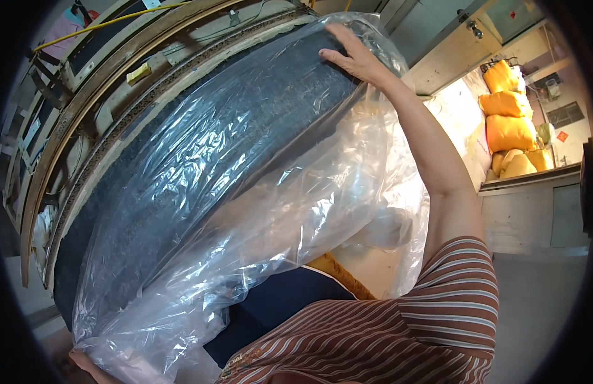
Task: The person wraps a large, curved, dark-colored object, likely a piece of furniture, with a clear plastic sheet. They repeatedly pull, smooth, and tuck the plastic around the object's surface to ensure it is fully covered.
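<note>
A large clear plastic sheet (322, 211) lies in shiny folds over a long dark padded surface (245, 96) and hangs down over my lap. My right hand (357, 57) is stretched out to the far end, thumb and fingers apart, resting on the plastic near its far edge. At the lower left, my left hand (84, 363) is partly cut off and covered. The plastic gathers to a point at its fingers, which look closed on the sheet's near corner. Part of the dark surface shows bare along its left side.
Behind the dark surface runs a machine frame with long rails (85, 121), a yellow bar (104, 27) and a small yellow block (138, 74). Full yellow sacks (511, 131) are stacked at the right beyond a ledge. A pale cabinet (520, 221) stands at my right.
</note>
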